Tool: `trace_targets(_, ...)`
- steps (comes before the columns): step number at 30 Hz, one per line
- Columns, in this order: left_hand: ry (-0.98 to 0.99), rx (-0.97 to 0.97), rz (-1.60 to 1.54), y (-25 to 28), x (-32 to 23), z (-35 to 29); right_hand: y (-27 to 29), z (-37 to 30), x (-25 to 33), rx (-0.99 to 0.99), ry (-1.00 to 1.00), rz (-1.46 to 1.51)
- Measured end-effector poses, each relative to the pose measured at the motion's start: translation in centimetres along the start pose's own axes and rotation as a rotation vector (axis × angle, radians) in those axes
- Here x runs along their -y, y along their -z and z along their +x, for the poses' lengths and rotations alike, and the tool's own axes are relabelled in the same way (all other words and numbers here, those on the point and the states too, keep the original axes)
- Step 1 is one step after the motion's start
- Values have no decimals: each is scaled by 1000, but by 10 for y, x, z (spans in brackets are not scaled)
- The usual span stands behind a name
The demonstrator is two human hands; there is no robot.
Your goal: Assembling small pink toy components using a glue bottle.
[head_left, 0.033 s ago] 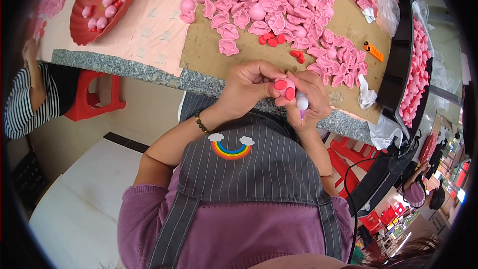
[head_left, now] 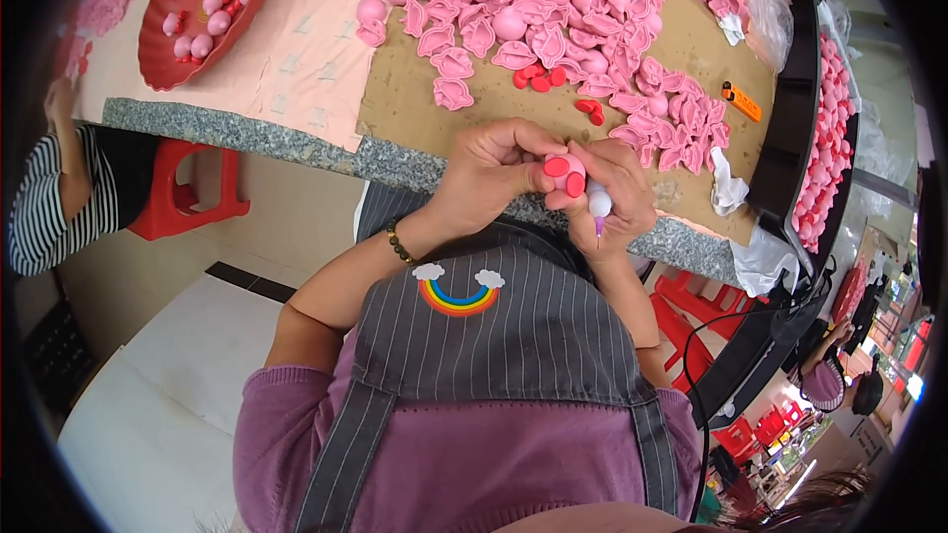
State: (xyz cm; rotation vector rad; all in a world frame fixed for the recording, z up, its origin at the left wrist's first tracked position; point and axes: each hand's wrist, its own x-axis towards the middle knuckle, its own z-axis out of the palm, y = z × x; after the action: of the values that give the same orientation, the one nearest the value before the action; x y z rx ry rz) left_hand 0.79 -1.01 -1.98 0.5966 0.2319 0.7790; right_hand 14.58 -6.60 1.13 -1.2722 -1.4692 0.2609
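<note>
Clock directions are running from the held piece as hub.

Item, pink ball (head_left: 568, 178), one: bearing two red discs (head_left: 558, 167); it is sitting between both hands, by the table's near stone edge (head_left: 296, 133).

Item, left hand (head_left: 486, 166): lying toward 9 o'clock, it is pinching the ball's side with thumb and forefinger.

Item, right hand (head_left: 629, 197): lying toward 4 o'clock, its fingers are pinching the ball's other side while its palm is cradling a small white bottle (head_left: 599, 203); the purple tip (head_left: 599, 225) is pointing to 6 o'clock.

Stock: pink shells and balls (head_left: 553, 10) are spreading across 12 o'clock, with loose red pieces (head_left: 538, 77) lying at 11 and 1; an orange cutter (head_left: 742, 102) is resting at 2, a crumpled white tissue (head_left: 728, 186) at 3, a red tray (head_left: 158, 44) of pink balls at 10.

Hazards, as judged:
- Dropping: the smooth ball is relying on fingertips alone, so uneven pressure could be sending it over the edge.
- Smearing or shifting: a thumb is pressing close by the discs; if their bond is soft — that cannot be told — a disc could be sliding askew.
- Dripping: the bottle is sharing the right hand's grip; should it be holding liquid, a tightening palm could be squeezing some out toward the striped apron (head_left: 513, 345) at 7.
</note>
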Motion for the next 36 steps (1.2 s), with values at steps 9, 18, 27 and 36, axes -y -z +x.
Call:
trace_targets(9, -22, 4, -11, -1, -1, 6, -1, 6, 1, -7, 4, -11)
trace_targets(18, -6, 23, -67, -1, -3, 5, -2, 6, 1, -11, 46, 3)
trace_targets(27, 136, -87, -44, -7, -14, 2, -3, 5, 0, -30, 41, -222)
trace_targets(36, 103, 29, 54, 1, -9, 6, -1, 7, -5, 71, 159, -70)
